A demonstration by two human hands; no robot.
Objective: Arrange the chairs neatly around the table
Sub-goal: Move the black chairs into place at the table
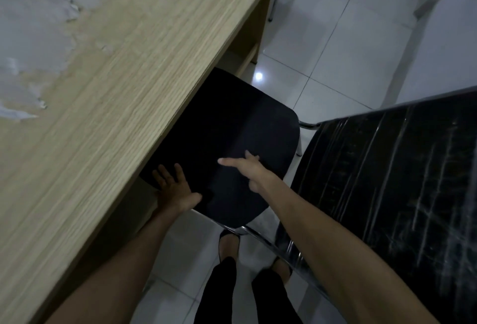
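Chair (232,142): black seat lies partly under the desk (116,91) edge, its far corner tucked beneath, near corner out over the tiled floor (335,52). Seat sits skewed to the desk edge, not square. The backrest (387,181), black and scuffed, stands to the right.

Left hand (175,189): flat, fingers spread, palm resting on the seat's near-left corner beside the desk edge. Grip open; it holds nothing, only presses.

Right hand (247,168): on the seat's middle, forefinger extended, other fingers loosely curled. Grip also open, nothing clasped.

Judgement: the step in hand appears to be pushing the chair in. Flat palms on the seat give poor steering. A hold on the backrest or seat rim would serve better; push evenly with both hands, turning the seat square to the desk edge. Mind the left fingers near the desk underside.
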